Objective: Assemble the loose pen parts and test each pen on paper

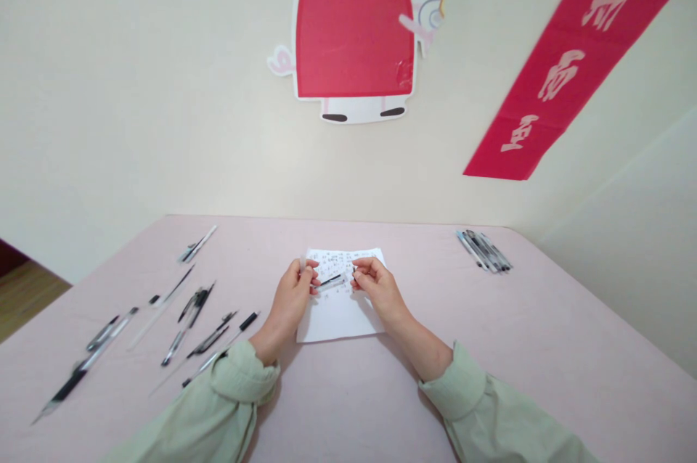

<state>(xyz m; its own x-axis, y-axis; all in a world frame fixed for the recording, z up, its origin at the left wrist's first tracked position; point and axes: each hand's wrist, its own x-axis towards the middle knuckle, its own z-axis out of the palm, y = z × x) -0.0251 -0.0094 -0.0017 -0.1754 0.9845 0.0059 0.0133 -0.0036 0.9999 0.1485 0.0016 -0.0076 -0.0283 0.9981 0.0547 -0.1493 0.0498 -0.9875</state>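
Observation:
My left hand (295, 291) is closed, its thumb pressed to its fingers, with a translucent pen part (303, 260) showing above the thumb. My right hand (380, 287) pinches thumb to fingertips; a small dark bit shows there, too little to name. Between the two hands is a clear pen (332, 281) with a dark section, its left end close to my left fingertips. Whether it is held there or lies on the paper, I cannot tell. Under both hands lies a white sheet of paper (338, 325) with handwriting on its upper half.
Loose pens and pen parts (188, 321) are scattered over the left of the pink-covered table (490, 332). At the back right, several pens (484, 251) lie side by side in a bunch. Behind the table rises a wall (218, 122) with a red cartoon cutout (353, 42) and a red banner (560, 78).

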